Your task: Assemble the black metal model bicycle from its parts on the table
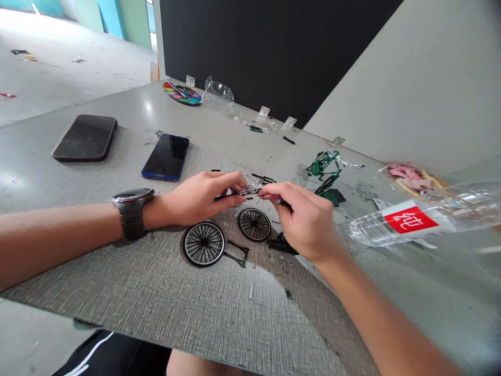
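Observation:
My left hand [213, 196], a dark watch on its wrist, pinches a small silver-and-black model bicycle part [248, 191] between thumb and fingers. The fingertips of my right hand [299, 214] are closed at the part's right end. Something thin and dark shows under my right fingers, too hidden to name. Just below my hands lie two small black spoked wheels, the left wheel [204, 244] and the right wheel [254, 224]. Beside the left wheel is a thin black frame piece [238, 253]. Black handlebar-like pieces [264, 178] lie behind my fingertips.
A green model bicycle [324, 166] stands to the right, near a clear bottle [410, 216] with a red label. Two phones, a black one [85, 138] and a blue one [166, 157], lie at left. A paint palette [182, 94] and clear plastic packaging [219, 93] sit at the back.

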Action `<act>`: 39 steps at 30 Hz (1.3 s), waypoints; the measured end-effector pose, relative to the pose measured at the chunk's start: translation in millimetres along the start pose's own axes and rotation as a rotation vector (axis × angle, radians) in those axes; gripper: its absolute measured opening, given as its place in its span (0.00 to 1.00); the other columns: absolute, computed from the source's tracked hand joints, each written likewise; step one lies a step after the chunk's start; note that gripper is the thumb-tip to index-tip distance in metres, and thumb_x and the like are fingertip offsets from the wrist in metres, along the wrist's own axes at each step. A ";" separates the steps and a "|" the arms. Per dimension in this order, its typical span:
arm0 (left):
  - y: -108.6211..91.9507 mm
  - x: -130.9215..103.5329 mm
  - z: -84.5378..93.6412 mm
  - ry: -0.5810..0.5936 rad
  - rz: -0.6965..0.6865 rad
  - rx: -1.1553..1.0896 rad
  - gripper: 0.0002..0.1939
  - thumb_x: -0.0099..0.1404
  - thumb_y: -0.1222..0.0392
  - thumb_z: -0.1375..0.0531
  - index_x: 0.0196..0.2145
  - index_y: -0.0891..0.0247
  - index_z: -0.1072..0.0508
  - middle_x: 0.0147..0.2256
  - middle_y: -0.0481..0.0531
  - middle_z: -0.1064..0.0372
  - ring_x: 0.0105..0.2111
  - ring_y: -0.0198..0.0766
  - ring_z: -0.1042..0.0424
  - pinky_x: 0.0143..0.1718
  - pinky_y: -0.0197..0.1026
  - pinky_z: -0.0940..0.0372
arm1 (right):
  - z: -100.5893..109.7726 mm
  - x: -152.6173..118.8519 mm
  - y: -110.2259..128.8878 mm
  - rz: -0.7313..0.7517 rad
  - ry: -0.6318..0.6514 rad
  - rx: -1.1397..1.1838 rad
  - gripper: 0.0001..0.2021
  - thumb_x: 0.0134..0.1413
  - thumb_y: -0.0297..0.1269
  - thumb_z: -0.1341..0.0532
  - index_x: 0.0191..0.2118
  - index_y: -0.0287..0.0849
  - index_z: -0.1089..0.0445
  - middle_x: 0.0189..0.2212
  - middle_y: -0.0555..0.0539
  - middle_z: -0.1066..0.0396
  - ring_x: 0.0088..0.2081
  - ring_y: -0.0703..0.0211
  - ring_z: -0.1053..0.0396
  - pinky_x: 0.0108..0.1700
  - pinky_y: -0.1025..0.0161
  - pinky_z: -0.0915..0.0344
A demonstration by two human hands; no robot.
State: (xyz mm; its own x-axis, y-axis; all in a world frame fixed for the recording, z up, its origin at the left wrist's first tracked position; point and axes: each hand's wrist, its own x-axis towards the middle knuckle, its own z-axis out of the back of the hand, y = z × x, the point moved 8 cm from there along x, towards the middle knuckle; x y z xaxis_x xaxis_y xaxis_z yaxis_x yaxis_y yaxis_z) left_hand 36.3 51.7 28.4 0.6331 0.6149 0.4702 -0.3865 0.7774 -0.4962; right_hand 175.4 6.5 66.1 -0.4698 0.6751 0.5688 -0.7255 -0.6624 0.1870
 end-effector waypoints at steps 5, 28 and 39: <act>-1.9 0.3 -0.1 0.009 -0.030 -0.025 0.09 0.72 0.55 0.44 0.44 0.63 0.31 0.37 0.51 0.26 0.35 0.34 0.27 0.36 0.37 0.36 | 0.8 0.0 1.0 0.013 -0.004 0.001 0.15 0.58 0.17 0.44 0.42 0.45 0.29 0.35 0.51 0.24 0.38 0.64 0.26 0.41 0.66 0.31; -5.4 -0.6 9.3 -0.127 -0.090 -0.039 0.06 0.71 0.57 0.43 0.41 0.63 0.31 0.34 0.49 0.28 0.32 0.32 0.30 0.36 0.36 0.36 | 16.3 2.5 11.2 0.082 -0.134 -0.109 0.10 0.60 0.22 0.40 0.42 0.43 0.26 0.37 0.48 0.22 0.37 0.63 0.25 0.40 0.65 0.30; -4.2 0.0 16.8 -0.226 -0.075 0.179 0.06 0.70 0.56 0.42 0.39 0.62 0.31 0.35 0.49 0.28 0.36 0.36 0.31 0.41 0.42 0.38 | -16.2 -4.3 -7.0 -0.309 -0.002 0.262 0.08 0.61 0.37 0.37 0.45 0.45 0.30 0.29 0.52 0.21 0.23 0.65 0.31 0.26 0.63 0.37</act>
State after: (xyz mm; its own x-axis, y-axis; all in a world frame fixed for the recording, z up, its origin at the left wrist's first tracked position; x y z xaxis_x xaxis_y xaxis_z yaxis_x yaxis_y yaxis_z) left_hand 26.6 50.7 42.8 0.5063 0.5533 0.6615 -0.4691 0.8203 -0.3271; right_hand 174.4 13.5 49.4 -0.2484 0.8550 0.4553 -0.6793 -0.4888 0.5474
